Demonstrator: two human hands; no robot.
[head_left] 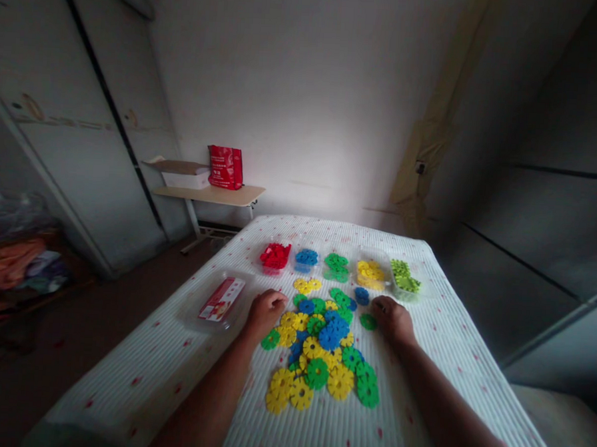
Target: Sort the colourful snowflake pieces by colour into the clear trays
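A loose pile of flower-shaped plastic discs lies on the cloth between my hands: yellow discs, green discs and blue discs, many overlapping. My left hand rests at the pile's left edge, its fingers curled in; whatever they hold, if anything, is hidden. On the right side, my right hand is closed too, beside a single green disc and a small blue stack. Its fingertips are dark and hard to make out.
Clear tubs stand in a row beyond the pile, with red pieces, blue pieces, green discs, yellow discs and light-green pieces. A clear labelled lid lies left. Behind is a side table with a red bag.
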